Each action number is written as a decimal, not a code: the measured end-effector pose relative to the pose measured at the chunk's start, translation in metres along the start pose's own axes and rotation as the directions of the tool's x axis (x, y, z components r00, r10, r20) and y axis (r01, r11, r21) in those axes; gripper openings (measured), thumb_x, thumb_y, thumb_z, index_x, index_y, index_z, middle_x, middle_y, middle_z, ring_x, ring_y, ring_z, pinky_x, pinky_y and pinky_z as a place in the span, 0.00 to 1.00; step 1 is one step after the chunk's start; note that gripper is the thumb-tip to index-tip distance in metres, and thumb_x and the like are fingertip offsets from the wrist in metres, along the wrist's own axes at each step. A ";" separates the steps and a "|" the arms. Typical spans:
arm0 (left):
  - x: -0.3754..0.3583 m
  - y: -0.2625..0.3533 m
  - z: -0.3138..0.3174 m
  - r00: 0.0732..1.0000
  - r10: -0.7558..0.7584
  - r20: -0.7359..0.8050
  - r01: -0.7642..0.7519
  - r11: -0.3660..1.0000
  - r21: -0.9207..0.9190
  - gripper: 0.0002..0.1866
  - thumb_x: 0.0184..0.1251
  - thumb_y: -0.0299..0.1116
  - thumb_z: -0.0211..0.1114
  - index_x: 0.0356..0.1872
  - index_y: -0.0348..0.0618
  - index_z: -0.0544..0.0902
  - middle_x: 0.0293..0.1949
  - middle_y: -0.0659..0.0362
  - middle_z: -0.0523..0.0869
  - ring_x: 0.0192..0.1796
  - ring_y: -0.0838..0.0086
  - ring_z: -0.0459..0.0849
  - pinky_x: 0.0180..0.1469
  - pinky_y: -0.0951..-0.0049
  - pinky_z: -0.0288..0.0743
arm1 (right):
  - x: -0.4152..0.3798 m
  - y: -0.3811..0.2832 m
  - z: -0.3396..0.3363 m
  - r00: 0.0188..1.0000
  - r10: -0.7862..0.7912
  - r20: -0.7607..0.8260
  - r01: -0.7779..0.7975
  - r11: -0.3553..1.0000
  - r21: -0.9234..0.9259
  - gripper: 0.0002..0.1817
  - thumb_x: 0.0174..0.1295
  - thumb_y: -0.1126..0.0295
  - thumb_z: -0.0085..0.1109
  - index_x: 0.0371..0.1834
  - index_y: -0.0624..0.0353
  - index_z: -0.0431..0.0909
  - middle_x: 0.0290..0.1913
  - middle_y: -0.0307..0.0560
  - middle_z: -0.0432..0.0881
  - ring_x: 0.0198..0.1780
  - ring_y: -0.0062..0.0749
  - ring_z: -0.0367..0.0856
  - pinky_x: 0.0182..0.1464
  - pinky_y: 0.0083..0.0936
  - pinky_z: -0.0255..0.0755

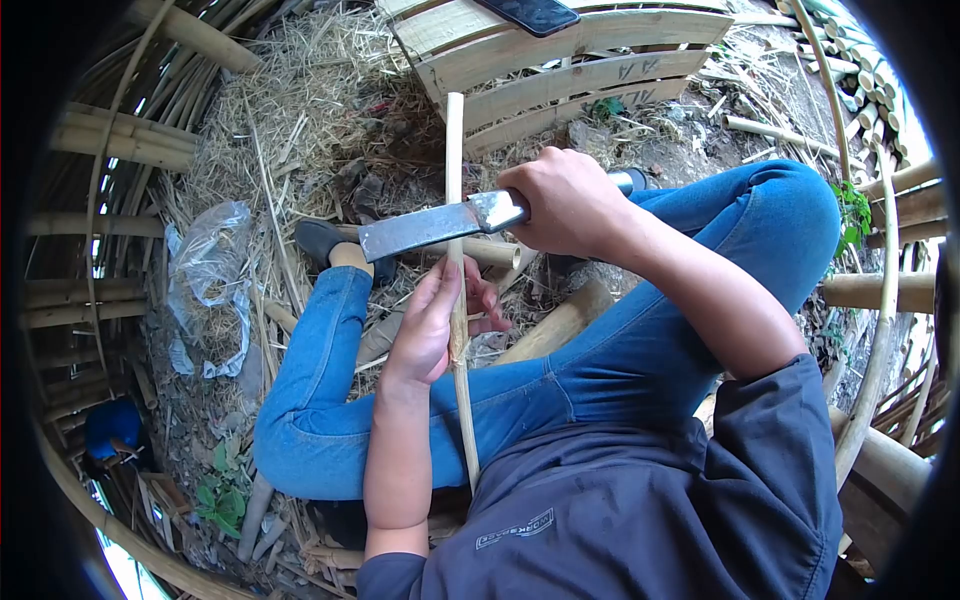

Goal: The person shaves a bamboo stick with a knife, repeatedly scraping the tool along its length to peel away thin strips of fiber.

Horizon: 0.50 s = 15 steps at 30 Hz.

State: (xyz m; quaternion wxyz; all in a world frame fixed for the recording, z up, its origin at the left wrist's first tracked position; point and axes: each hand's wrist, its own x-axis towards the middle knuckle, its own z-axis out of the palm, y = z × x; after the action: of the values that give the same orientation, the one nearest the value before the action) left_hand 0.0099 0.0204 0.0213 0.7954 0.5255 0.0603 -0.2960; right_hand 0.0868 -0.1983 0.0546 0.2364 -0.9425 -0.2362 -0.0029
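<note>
Bamboo strip (457, 210) upright, left hand (432, 325) gripping, right hand (570, 205) holding knife (440, 225) crosswise

The bamboo strip's (456, 200) lower end hides behind the dark jacket (640, 510).

Two hands are counted: the left hand (430, 325) and the right hand (568, 205). One knife (440, 225) is seen, and one thin bamboo strip (456, 150) is crossed by it. Above the knife, one slatted bamboo panel (570, 75) of four visible slats is counted, with one dark phone (527, 14) on it. Left of the knife, one dark shoe (318, 240) and one crumpled plastic bag (210, 265) are found. Below the bag, one blue object (112, 428) is seen. The loose bamboo poles and straw cannot be counted.
</note>
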 end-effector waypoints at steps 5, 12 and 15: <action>0.001 -0.007 -0.001 0.965 0.218 -0.148 -0.147 0.911 0.385 0.21 0.85 0.54 0.45 0.45 0.45 0.71 0.22 0.68 0.65 0.21 0.82 0.73 0.23 0.75 0.80 | -0.001 0.000 0.004 1.000 0.001 0.028 0.000 0.999 -0.052 0.06 0.47 0.67 0.67 0.28 0.55 0.83 0.24 0.52 0.84 0.32 0.53 0.86 0.39 0.46 0.81; 0.001 -0.014 0.005 0.805 0.572 -0.157 -0.177 0.485 0.857 0.16 0.85 0.38 0.48 0.46 0.31 0.74 0.24 0.45 0.78 0.22 0.53 0.76 0.30 0.53 0.70 | -0.002 0.001 0.015 0.999 -0.042 0.015 0.043 0.994 -0.103 0.08 0.50 0.65 0.65 0.25 0.58 0.85 0.24 0.60 0.84 0.30 0.57 0.88 0.36 0.47 0.83; 0.001 -0.014 0.005 0.756 0.647 -0.095 -0.203 0.370 0.907 0.15 0.84 0.35 0.48 0.48 0.30 0.74 0.23 0.41 0.79 0.25 0.43 0.78 0.31 0.48 0.68 | 0.000 0.003 0.024 0.998 -0.054 -0.015 0.051 0.990 -0.133 0.08 0.50 0.66 0.64 0.23 0.59 0.85 0.22 0.61 0.83 0.28 0.58 0.87 0.33 0.47 0.83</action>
State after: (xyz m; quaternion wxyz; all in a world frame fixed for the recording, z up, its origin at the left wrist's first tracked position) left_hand 0.0017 0.0116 0.0118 0.4394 0.8940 -0.0593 0.0651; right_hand 0.0858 -0.1904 0.0319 0.1752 -0.9495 -0.2581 -0.0333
